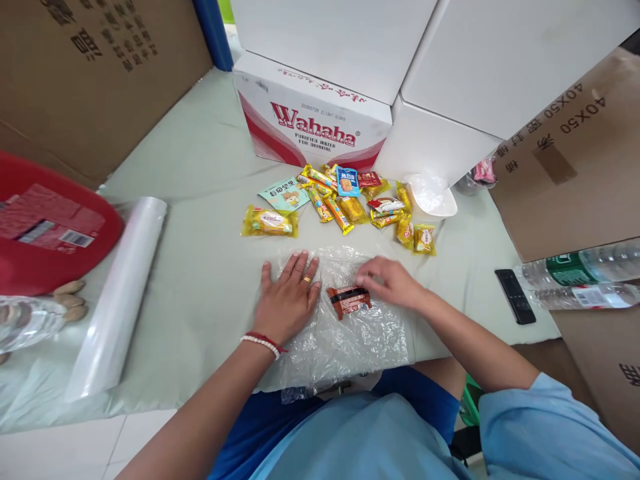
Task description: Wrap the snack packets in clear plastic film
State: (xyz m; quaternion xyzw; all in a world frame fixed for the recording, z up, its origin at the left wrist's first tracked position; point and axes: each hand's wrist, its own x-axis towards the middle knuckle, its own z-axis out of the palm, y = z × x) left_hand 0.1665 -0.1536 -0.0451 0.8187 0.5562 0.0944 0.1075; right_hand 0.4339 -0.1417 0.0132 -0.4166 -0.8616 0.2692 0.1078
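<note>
My left hand [287,300] lies flat with fingers spread on a clear plastic sheet [370,340], left of a small brown snack packet [345,301]. The packet rests on the sheet near its middle, with a dark band across its front. Bent fingers of my right hand [387,281] close at the packet's upper right corner; the fingertips partly cover that edge. Beyond both hands sits a loose pile of wrapped snacks [353,210], mostly yellow. A yellow-wrapped cake [270,221] and a pale green pouch [285,195] lie at its left.
A Wahaha water carton [313,120] stands behind the snacks, beside white boxes [450,67]. A white bowl [437,207] holds clear plastic. At left are a plastic roll [120,300] and a red container [55,227]. A black phone-like object [515,297] and bottles [580,267] lie right.
</note>
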